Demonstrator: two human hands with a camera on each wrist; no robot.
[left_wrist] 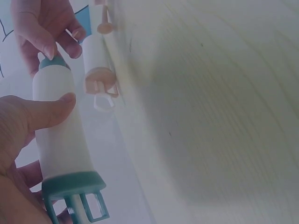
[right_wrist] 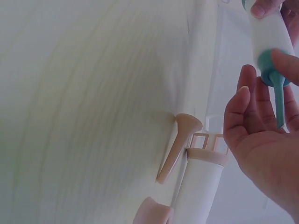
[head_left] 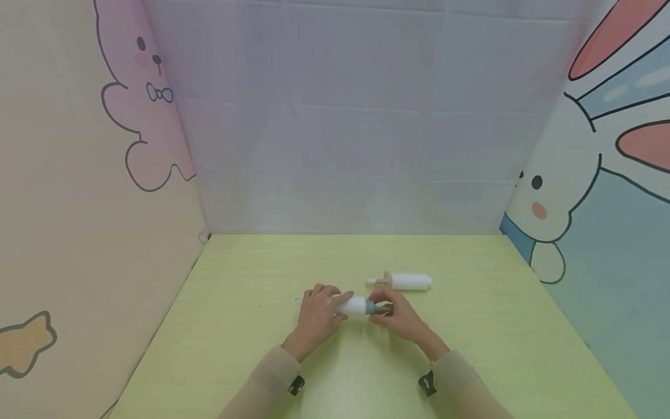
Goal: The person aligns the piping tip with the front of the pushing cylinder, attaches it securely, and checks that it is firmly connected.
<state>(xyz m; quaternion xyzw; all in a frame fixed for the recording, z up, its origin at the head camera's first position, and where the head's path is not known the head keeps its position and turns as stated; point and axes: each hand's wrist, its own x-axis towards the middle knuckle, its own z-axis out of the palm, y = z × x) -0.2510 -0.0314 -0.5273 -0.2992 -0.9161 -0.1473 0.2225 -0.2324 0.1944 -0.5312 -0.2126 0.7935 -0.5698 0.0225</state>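
1. The white tube with teal ends (head_left: 357, 305) is being held just above the green tabletop (head_left: 251, 279), lying sideways between both hands, near the middle of the tabletop.
2. The left hand (head_left: 317, 314) is wrapping its fingers and thumb round the tube's body; the right hand (head_left: 396, 316) is pinching the teal nozzle end (right_wrist: 275, 88) with thumb and fingertips.
3. To my eye that fingertip pinch is looking slight: if the right hand is twisting or pulling, the narrow teal tip could be slipping free, or coming off with a jerk.
4. A second tube with peach-coloured ends (head_left: 407, 281) is lying on the tabletop just beyond the right hand, with a loose peach nozzle (right_wrist: 180, 142) beside it; a sudden jerk could be knocking either one and sending it rolling.
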